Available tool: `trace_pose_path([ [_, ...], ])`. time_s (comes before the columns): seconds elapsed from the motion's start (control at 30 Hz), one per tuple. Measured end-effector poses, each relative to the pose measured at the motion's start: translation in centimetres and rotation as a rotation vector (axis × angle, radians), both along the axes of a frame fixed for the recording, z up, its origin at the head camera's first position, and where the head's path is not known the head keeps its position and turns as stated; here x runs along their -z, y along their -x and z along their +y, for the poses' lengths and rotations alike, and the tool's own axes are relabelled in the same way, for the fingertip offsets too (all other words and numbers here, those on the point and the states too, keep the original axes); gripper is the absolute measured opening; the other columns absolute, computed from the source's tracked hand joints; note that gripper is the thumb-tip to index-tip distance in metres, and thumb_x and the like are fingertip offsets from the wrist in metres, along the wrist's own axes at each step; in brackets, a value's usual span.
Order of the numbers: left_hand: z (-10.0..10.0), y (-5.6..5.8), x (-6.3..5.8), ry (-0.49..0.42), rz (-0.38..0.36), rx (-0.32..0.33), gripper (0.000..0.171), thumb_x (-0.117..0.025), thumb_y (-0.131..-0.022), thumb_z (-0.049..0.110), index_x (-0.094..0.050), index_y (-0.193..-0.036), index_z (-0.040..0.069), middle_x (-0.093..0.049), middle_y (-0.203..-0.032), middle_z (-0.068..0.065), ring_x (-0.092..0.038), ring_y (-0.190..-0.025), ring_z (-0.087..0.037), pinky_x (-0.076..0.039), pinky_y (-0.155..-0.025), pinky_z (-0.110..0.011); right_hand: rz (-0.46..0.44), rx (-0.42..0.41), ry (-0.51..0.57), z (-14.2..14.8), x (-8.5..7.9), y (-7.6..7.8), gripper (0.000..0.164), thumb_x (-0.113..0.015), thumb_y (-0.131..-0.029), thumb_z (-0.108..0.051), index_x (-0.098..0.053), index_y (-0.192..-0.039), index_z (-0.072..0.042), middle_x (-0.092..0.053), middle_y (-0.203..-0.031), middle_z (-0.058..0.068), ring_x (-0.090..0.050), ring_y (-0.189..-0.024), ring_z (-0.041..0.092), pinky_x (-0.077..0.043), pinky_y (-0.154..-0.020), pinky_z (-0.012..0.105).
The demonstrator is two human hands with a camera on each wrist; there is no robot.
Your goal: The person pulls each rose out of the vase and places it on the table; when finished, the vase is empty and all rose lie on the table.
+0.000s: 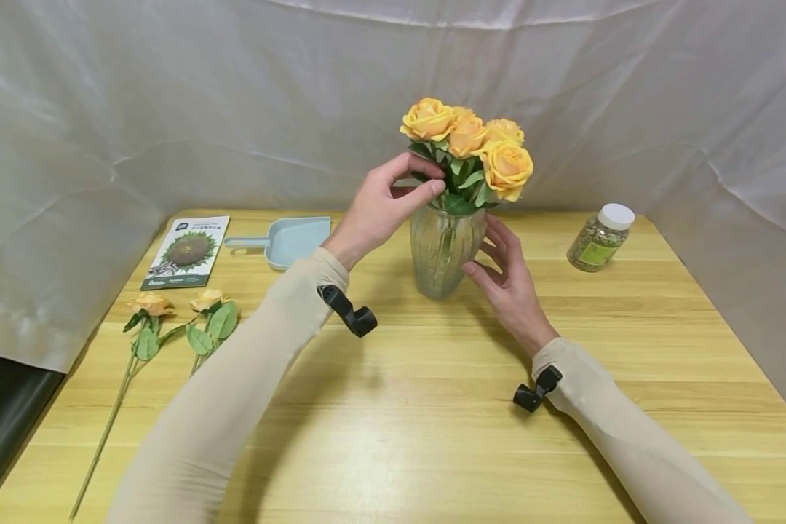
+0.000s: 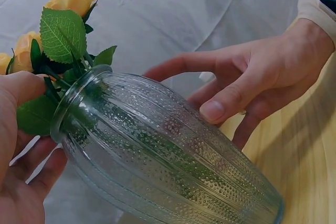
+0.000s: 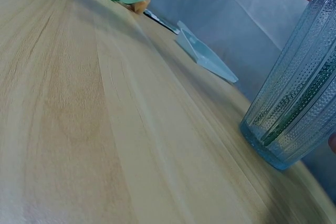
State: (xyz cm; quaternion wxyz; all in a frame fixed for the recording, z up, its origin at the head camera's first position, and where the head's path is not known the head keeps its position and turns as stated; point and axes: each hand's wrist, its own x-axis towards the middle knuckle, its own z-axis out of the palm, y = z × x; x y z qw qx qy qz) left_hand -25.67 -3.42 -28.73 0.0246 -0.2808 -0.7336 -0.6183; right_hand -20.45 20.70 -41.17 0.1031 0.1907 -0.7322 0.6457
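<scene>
A ribbed clear glass vase (image 1: 440, 255) stands upright on the table, holding several yellow-orange roses (image 1: 507, 169) with green leaves. At the vase's mouth, my left hand (image 1: 386, 200) has thumb and index finger brought together among the stems and leaves, pinching a rose there. The exact stem is hidden by foliage. My right hand (image 1: 511, 287) holds the vase from the right, its thumb on the near side and fingers curving behind. In the left wrist view the right thumb lies against the textured glass (image 2: 173, 145). Green stems show through the vase wall (image 3: 299, 103) in the right wrist view.
Two more roses (image 1: 149, 304) with long stems lie at the left of the table. Behind them are a sunflower seed packet (image 1: 186, 251) and a light-blue dustpan-shaped scoop (image 1: 295, 240). A white-lidded jar (image 1: 600, 239) stands at the back right. Pale fabric (image 1: 301, 109) encloses the table.
</scene>
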Motion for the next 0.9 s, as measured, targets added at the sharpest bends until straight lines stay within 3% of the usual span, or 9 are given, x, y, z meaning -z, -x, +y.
trace_pose_path([
  [0.17, -0.1, 0.1, 0.3, -0.002, 0.015, -0.027, 0.026, -0.07, -0.108, 0.022, -0.072, -0.128, 0.005, -0.071, -0.133, -0.006, -0.07, -0.12, -0.017, -0.06, -0.108, -0.031, -0.003, 0.002, -0.002, 0.0, 0.1, 0.1, 0.081, -0.064, -0.107, 0.003, -0.027, -0.172, -0.029, -0.035, -0.176, -0.001, -0.046, -0.153, 0.028, -0.04, -0.127, 0.067],
  [0.37, 0.1, 0.1, 0.2, -0.02, 0.004, -0.075, 0.024, -0.071, -0.107, 0.022, -0.072, -0.125, 0.007, -0.072, -0.127, -0.004, -0.073, -0.107, -0.019, -0.062, -0.091, -0.033, -0.001, 0.003, -0.002, 0.0, 0.1, 0.1, 0.081, -0.064, -0.107, 0.003, -0.027, -0.171, -0.029, -0.035, -0.176, 0.001, -0.046, -0.154, 0.029, -0.04, -0.127, 0.066],
  [0.6, 0.9, 0.1, -0.9, -0.145, 0.098, -0.16, 0.017, -0.067, -0.103, 0.006, -0.072, -0.119, 0.002, -0.075, -0.121, -0.011, -0.07, -0.114, -0.018, -0.061, -0.105, -0.034, -0.002, -0.002, 0.003, 0.0, 0.0, 0.1, 0.079, -0.064, -0.107, 0.002, -0.028, -0.171, -0.027, -0.036, -0.175, 0.001, -0.047, -0.153, 0.028, -0.044, -0.126, 0.06],
  [0.9, 1.3, -0.2, -1.7, -0.236, 0.118, -0.185, 0.016, -0.07, -0.101, 0.003, -0.071, -0.117, 0.001, -0.074, -0.121, -0.012, -0.072, -0.112, -0.02, -0.062, -0.103, -0.034, -0.003, -0.004, 0.008, 0.1, 0.1, 0.1, 0.079, -0.063, -0.107, 0.002, -0.028, -0.171, -0.028, -0.037, -0.175, 0.0, -0.047, -0.153, 0.027, -0.044, -0.126, 0.058],
])
